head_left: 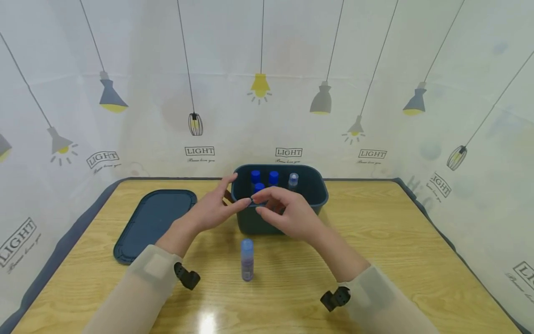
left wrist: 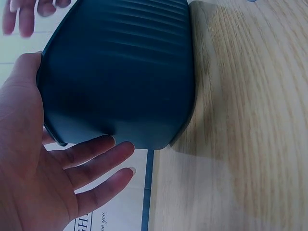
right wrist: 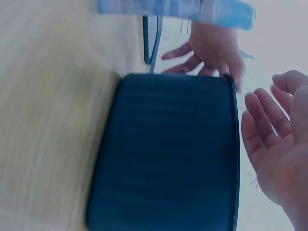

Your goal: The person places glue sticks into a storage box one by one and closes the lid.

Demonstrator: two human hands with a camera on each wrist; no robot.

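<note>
A dark blue plastic bin (head_left: 260,220) stands near the back of the table. Inside are several small bottles, some with dark blue caps (head_left: 273,176) and one with a clear cap (head_left: 294,179). My left hand (head_left: 210,206) rests at the bin's left front corner, thumb along the front rim and fingers spread by the side wall (left wrist: 115,86). Over the front rim hovers my right hand (head_left: 288,211), its fingers loosely bent with nothing between them, as the right wrist view shows. A small bottle (head_left: 247,260) with a translucent light-blue cap stands upright in front of the bin.
Flat on the table to the left lies a dark blue lid (head_left: 156,222) with rounded corners. Behind the wooden table (head_left: 388,260) hangs a white cloth (head_left: 233,60) printed with lamps; it also runs along both sides.
</note>
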